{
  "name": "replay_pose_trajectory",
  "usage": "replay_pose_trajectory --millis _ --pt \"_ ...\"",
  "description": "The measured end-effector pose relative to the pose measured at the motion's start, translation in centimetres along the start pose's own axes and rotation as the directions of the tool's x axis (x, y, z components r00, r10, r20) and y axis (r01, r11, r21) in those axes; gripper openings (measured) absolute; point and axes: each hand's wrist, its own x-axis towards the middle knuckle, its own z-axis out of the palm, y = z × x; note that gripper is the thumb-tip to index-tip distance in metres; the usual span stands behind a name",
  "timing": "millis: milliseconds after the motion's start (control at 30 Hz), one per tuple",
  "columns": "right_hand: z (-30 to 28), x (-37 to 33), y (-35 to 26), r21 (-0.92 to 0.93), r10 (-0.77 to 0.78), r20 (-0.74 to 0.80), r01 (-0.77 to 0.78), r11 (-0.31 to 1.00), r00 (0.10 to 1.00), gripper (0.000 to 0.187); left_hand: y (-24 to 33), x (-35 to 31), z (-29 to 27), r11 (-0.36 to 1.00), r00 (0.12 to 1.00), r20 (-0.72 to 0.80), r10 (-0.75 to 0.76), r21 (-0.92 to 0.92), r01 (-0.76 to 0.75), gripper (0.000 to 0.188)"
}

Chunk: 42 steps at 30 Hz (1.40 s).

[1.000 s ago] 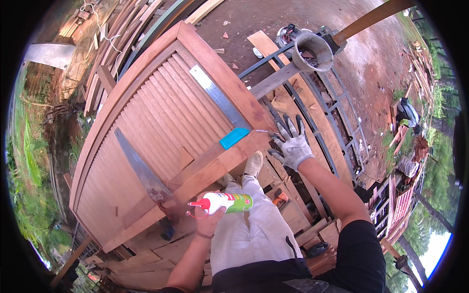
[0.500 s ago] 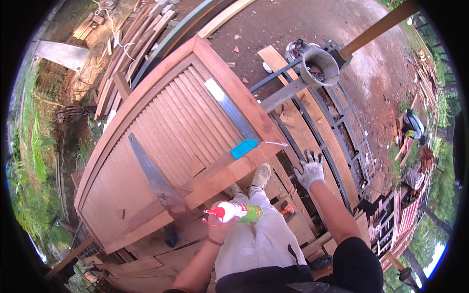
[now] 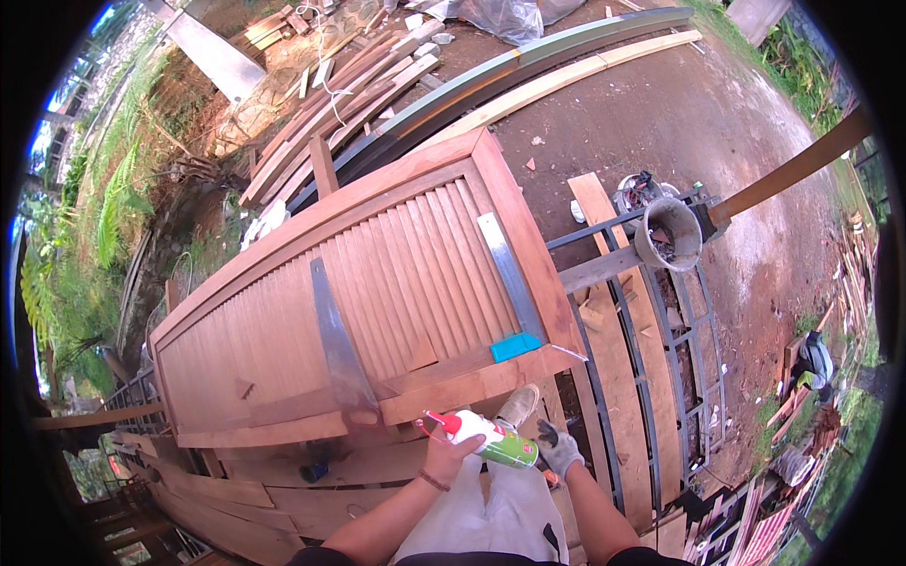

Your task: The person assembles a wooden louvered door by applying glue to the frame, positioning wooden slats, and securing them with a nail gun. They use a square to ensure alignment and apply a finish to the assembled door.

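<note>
My bare left hand (image 3: 442, 459) is closed around a white and green glue bottle (image 3: 510, 447) with a red nozzle, which lies tilted with its nozzle toward the left. Close to the bottle's base is my right hand (image 3: 561, 451), in a grey glove with dark fingertips, its fingers apart; whether it touches the bottle is hard to make out. In front of me lies a louvred wooden door (image 3: 415, 269). A try square with a teal handle (image 3: 516, 347) rests on its right part, and a handsaw (image 3: 337, 344) lies across its middle. A white streak (image 3: 568, 353) marks the near right frame corner.
A grey bucket (image 3: 668, 236) holding scraps stands beyond the door's right end. Planks (image 3: 628, 330) and a dark metal frame (image 3: 694, 377) lie at the right. Stacked timber (image 3: 330, 123) and a long greenish beam (image 3: 528, 66) are behind the door.
My right hand has come in from the right to the bottle's base. The bottle has moved slightly right and down in my left hand. The view has shifted, showing more ground beyond the door.
</note>
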Motion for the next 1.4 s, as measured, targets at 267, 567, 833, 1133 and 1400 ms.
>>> replay_pose_trajectory --millis 267,567,833,1133,1400 --pt "1.0 -3.2 -9.8 0.94 -0.374 0.066 0.069 0.334 0.925 0.064 1.0 2.9 4.4 0.874 0.989 0.013 -0.15 -0.465 0.139 0.041" --pt "-0.8 1.8 -19.3 0.992 -0.275 -0.036 0.002 -0.124 0.961 0.052 1.3 5.1 2.5 0.841 0.985 0.166 -0.055 -0.524 0.135 0.047" --pt "-5.0 7.7 -23.4 0.972 -0.239 -0.236 0.229 -0.055 0.942 0.05 -0.7 3.7 -6.1 0.832 0.997 0.071 0.036 0.55 -0.069 0.053" --pt "-14.2 19.9 -36.1 0.498 -0.353 -0.677 0.755 0.426 0.645 0.064 1.6 5.9 -8.8 0.432 0.951 0.04 0.305 0.884 -0.176 0.067" --pt "-19.3 33.2 -46.1 0.335 -0.46 -0.673 0.793 0.508 0.579 0.066 -0.4 5.4 -7.0 0.411 0.988 -0.046 0.15 0.911 -0.02 0.08"
